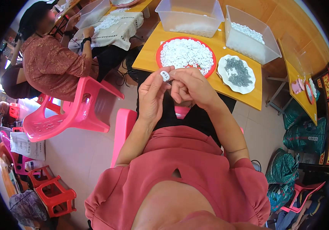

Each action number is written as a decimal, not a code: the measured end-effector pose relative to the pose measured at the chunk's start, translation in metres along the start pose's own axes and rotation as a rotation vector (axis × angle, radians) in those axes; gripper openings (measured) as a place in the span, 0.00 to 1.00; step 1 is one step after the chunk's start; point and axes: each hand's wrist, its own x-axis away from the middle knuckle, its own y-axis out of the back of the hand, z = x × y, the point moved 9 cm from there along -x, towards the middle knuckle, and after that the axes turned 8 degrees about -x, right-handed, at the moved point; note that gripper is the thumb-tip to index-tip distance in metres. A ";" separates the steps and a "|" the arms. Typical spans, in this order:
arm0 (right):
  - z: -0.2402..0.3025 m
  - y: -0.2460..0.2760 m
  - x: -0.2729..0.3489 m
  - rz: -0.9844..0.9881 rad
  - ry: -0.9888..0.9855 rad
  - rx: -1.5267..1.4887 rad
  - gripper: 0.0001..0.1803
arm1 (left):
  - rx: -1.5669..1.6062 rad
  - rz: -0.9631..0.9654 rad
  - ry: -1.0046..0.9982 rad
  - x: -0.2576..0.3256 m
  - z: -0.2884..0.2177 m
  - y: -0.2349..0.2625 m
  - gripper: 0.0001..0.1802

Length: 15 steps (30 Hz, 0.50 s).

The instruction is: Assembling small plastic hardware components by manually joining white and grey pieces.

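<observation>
A small rounded white plastic piece [165,76] with two dark holes is held up in front of me, over the near side of the table. My left hand [151,97] pinches it between thumb and fingers. Against its right edge my right hand [197,86] has its thumb and index finger closed, the other fingers curled in; anything else within them is hidden. Just beyond both hands, a red round tray [158,57] carries a heap of similar white pieces. To its right, a white scalloped plate [248,89] holds many tiny grey parts, too small to identify.
Two clear plastic bins [191,15] [273,53] with white pieces stand at the back of the yellow table [146,57]. At left a person [53,65] sits by a pink chair [84,103], working at a cloth-covered table [132,27]. Green bags [306,136] lie at right.
</observation>
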 end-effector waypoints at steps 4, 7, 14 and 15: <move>-0.006 0.002 -0.003 0.004 -0.055 -0.049 0.14 | 0.029 -0.046 0.037 0.000 0.003 0.002 0.18; -0.006 0.003 -0.004 0.011 -0.057 -0.058 0.14 | 0.030 -0.059 0.046 0.000 0.004 0.004 0.18; -0.009 0.002 -0.004 0.024 -0.075 -0.092 0.15 | -0.091 -0.063 -0.060 0.005 -0.007 0.001 0.16; -0.008 0.002 -0.004 0.024 -0.075 -0.092 0.15 | -0.091 -0.063 -0.060 0.006 -0.007 0.000 0.16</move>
